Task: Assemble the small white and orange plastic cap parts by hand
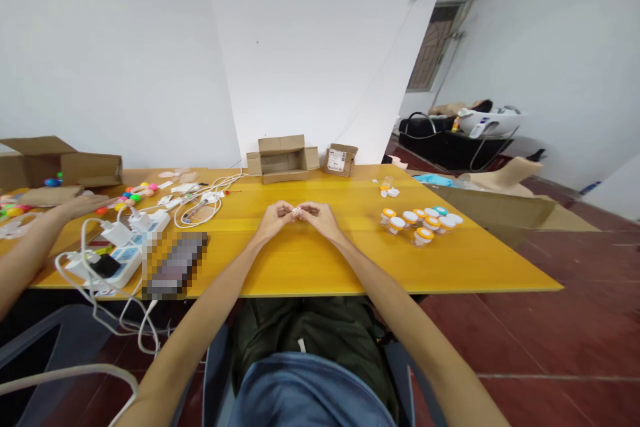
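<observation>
Over the middle of the yellow table (pixel 340 270), my left hand (pixel 273 221) and my right hand (pixel 323 218) meet at the fingertips. Both are closed in a pinch on a small white piece with dark marks (pixel 297 212); its kind is too small to make out, and fingers cover part of it. To the right of my hands stands a group of small clear jars with orange, white and teal lids, among them an orange-lidded jar (pixel 423 235). Farther back lie a few small white and orange pieces (pixel 390 192).
An open cardboard box (pixel 284 177) and a smaller carton (pixel 341 160) stand by the wall. On the left are a power strip (pixel 131 255) with white cables, a blurred-out dark device (pixel 175 265), colourful balls (pixel 134 197) and another person's arm (pixel 37 240). The table's right edge borders another cardboard box (pixel 493 210).
</observation>
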Demonstrator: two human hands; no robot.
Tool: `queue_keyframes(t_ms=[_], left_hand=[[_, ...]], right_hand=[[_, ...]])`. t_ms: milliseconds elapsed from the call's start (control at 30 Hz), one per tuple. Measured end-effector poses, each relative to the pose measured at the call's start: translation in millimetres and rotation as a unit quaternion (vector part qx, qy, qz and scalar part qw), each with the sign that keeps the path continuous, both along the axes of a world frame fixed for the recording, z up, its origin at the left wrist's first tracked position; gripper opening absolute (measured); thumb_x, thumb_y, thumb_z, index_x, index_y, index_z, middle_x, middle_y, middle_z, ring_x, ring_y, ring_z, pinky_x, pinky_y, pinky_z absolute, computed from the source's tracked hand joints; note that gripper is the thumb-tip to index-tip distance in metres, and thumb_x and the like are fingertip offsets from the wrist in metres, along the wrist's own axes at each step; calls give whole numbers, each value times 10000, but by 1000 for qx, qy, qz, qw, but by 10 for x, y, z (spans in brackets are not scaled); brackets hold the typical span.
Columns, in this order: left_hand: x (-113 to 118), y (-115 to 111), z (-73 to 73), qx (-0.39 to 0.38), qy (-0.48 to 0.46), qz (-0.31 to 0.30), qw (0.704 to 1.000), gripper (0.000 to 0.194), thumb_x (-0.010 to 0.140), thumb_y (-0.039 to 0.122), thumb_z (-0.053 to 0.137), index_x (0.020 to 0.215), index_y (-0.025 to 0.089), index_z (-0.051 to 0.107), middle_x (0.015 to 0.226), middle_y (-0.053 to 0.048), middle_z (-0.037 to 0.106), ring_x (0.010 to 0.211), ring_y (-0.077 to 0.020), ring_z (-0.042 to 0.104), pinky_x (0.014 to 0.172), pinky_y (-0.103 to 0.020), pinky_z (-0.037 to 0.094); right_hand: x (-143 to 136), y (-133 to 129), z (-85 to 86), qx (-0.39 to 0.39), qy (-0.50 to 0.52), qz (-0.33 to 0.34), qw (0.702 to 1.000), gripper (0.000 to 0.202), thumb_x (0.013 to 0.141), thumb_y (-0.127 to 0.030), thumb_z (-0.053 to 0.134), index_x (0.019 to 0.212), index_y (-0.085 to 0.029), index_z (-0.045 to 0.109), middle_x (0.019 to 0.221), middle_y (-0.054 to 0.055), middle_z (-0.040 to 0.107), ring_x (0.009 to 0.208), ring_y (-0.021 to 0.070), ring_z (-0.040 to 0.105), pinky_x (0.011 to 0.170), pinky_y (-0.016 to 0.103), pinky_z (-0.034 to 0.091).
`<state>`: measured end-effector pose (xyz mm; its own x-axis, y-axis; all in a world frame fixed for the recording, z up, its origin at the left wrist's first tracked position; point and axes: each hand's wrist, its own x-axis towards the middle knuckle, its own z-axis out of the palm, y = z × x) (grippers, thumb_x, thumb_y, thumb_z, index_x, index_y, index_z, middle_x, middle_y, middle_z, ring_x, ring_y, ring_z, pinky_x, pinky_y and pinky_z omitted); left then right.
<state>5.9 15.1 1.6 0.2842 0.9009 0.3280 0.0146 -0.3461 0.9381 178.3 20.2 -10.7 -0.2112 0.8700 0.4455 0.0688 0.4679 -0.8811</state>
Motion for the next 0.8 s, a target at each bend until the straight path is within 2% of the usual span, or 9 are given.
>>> queue_keyframes(t_ms=[267,567,800], left_hand=[[-12,17,-10,-4,3,3,1000,429,640,543,830,769,173,657,751,-44,728,691,-170,678,711,-312,565],[-5,18,-3,1,-1,5,1000,402,648,518,829,792,172,685,747,-55,744,674,-174,679,685,-311,562],[-15,34,-11,13,-6,21,1000,321,657,438,830,785,170,709,756,-50,752,674,-169,685,713,-315,568]], right_hand=[[7,22,-9,-4,19,2,1000,274,726,-476,749,808,-215,760,831,57,778,780,223,725,746,344,599],[10,18,11,-3,23,1,1000,322,710,-533,753,779,-219,765,736,47,753,691,213,700,705,356,601],[26,26,29,-16,25,6,1000,351,723,-555,733,781,-213,780,743,57,750,697,215,686,699,350,577]])
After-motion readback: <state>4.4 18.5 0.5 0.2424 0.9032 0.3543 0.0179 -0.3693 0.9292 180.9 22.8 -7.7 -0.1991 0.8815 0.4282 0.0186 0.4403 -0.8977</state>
